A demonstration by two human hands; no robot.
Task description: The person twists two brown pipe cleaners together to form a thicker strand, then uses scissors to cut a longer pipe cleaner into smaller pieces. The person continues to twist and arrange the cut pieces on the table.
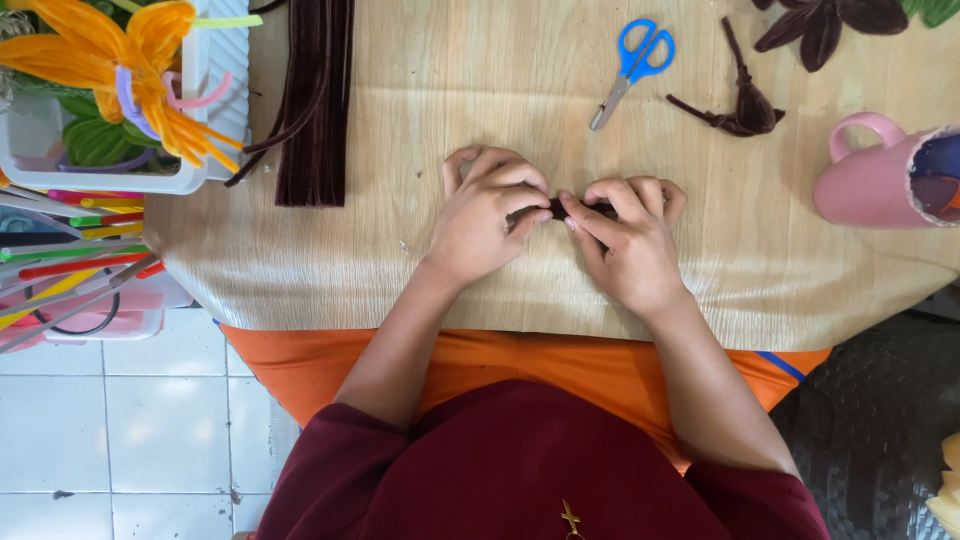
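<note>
Orange fuzzy petals of a pipe-cleaner flower (120,60) sit in a white plastic tray (215,110) far to the left of our hands, with a fan of bright coloured stems (70,250) below it, off the table edge. Nearer, up and left of our left hand (485,215), lies a flat bundle of dark brown chenille stems (318,100), long, straight and velvety. Our left hand is curled, fingers pressed together around one end of a short dark brown fuzzy piece (556,208). Our right hand (630,240) pinches the other end, so the piece is bridged between both hands, just above the pale wood-grain table (400,260). Beyond our right hand rest small blue-handled scissors (632,68), metal blades shut. Further right lies a knotted brown chenille twist (745,105), and at the far right a matte pink mug (875,180) lies tipped on its side.
</note>
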